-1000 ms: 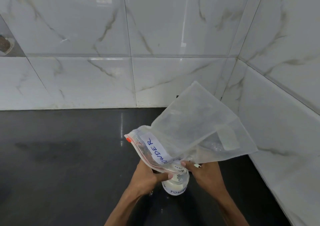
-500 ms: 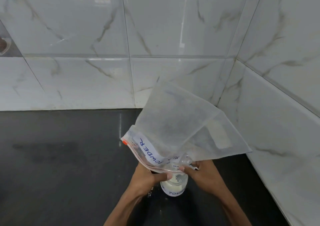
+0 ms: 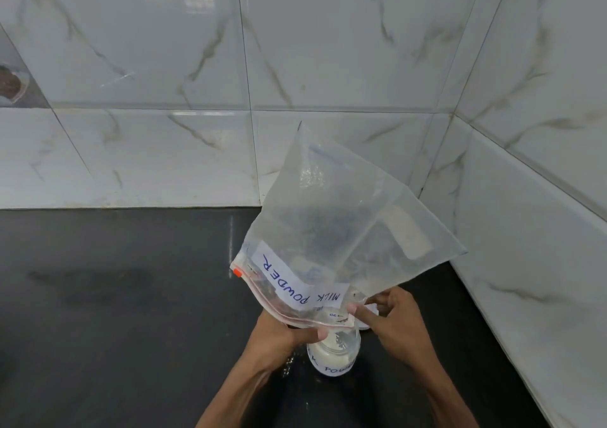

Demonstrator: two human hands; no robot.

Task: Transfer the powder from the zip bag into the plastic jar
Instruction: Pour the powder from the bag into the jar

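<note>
While inverted over plastic jar (image 3: 333, 352): one zip bag (image 3: 341, 237), mouth pinched by left hand (image 3: 279, 335) and right hand (image 3: 391, 322). One jar, part-filled with white powder (image 3: 328, 357). Two hands, both clenched on bag.

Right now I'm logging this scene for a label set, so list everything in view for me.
zip bag: one, clear with a red zip strip and a white MILK POWDER label, upended above the jar, mouth down.
plastic jar: one, clear with white powder inside and a labelled band, standing on the counter under the bag's mouth.
counter: one, black and glossy, filling the lower view.
wall tiles: white with grey veins, behind and to the right.
left hand: fingers pinching the bag's zip edge.
right hand: fingers pinching the bag's zip edge.
</note>
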